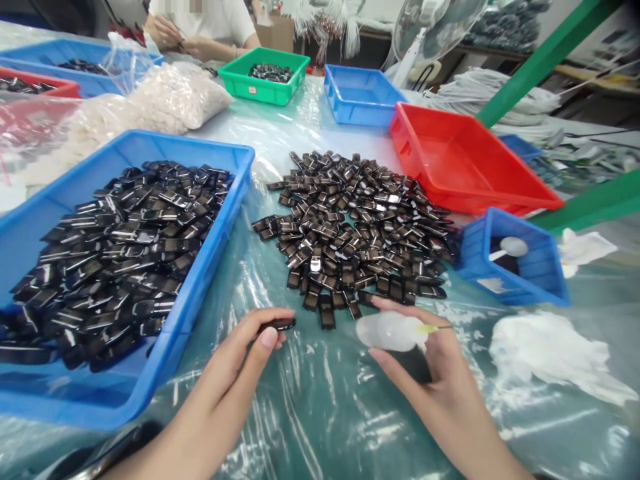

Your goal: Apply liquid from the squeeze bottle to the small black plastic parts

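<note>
My left hand (250,353) is closed, pinching a small glossy black plastic casing (279,325) between thumb and fingers. In my right hand (435,367) lies a whitish translucent squeeze bottle (387,331) with a yellow collar and a thin needle tip pointing right. The thumb and forefinger of that hand are spread, and the forefinger's tip is at the near edge of a heap of similar black casings (350,233). To the left, a blue tray (200,287) holds many more of these casings.
A red tray (450,157) and a small blue bin (515,287) with a white scoop-like piece stand right, near white crumpled cloth (550,353). Farther back are a green tray (260,90), a blue tray (365,97), a bag of beige parts (180,93) and another person (205,30).
</note>
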`<state>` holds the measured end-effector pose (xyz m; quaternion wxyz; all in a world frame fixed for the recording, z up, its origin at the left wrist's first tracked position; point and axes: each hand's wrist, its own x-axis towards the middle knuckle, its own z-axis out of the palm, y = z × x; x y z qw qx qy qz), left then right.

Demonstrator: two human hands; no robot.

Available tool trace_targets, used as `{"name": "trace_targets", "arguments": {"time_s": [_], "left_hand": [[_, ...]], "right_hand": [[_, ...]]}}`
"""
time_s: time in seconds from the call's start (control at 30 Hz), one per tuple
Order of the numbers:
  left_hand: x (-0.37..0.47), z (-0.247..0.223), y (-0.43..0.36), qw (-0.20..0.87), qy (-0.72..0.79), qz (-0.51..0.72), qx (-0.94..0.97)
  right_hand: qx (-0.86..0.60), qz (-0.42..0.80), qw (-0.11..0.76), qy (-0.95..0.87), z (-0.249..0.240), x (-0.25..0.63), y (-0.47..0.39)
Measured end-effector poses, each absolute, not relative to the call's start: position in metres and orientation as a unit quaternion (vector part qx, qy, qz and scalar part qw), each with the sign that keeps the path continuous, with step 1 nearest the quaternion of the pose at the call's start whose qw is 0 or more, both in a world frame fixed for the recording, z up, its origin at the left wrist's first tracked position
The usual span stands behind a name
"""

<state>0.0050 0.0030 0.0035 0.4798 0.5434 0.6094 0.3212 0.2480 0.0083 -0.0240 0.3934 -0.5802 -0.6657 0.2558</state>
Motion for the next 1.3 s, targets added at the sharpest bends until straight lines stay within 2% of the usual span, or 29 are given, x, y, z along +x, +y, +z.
{"name": "trace_targets", "arguments": {"time_s": [0.1,0.17,0.2,0.27,0.33,0.4,0.5,0.83,1.0,1.2,1.3], "left_hand": [[0.005,0.002,0.003,0.471,0.609,0.327,0.548],[0.005,0.001,0.002,0.469,0.607,0.327,0.552],[0.005,0.001,0.002,0.470,0.604,0.327,0.554],[0.004,0.002,0.003,0.476,0.593,0.327,0.562],[0.004,0.003,0.004,0.489,0.573,0.323,0.573],[0.004,0.005,0.006,0.509,0.551,0.310,0.584],[0.005,0.008,0.007,0.533,0.536,0.288,0.587],[0.004,0.009,0.008,0.570,0.519,0.278,0.573],[0.004,0.004,0.008,0.579,0.504,0.289,0.572],[0.004,0.003,0.008,0.575,0.494,0.283,0.588],[0.003,0.003,0.007,0.579,0.501,0.268,0.584]], "right_hand": [[-0.576,0.151,0.475,-0.648,-0.022,0.247,-0.004],[-0.554,0.154,0.472,-0.669,-0.019,0.241,-0.014],[-0.543,0.164,0.451,-0.689,-0.017,0.235,-0.017],[-0.512,0.186,0.337,-0.768,-0.016,0.220,-0.018],[-0.485,0.151,0.249,-0.824,-0.017,0.205,-0.013],[-0.486,0.099,0.218,-0.841,-0.019,0.192,-0.006],[-0.493,0.083,0.212,-0.840,-0.020,0.184,0.003],[-0.414,0.137,0.216,-0.873,-0.016,0.184,0.008],[-0.381,0.190,0.252,-0.869,-0.019,0.186,0.006],[-0.443,0.307,0.313,-0.782,-0.006,0.187,0.009],[-0.471,0.463,0.345,-0.667,0.004,0.189,0.009]]}}
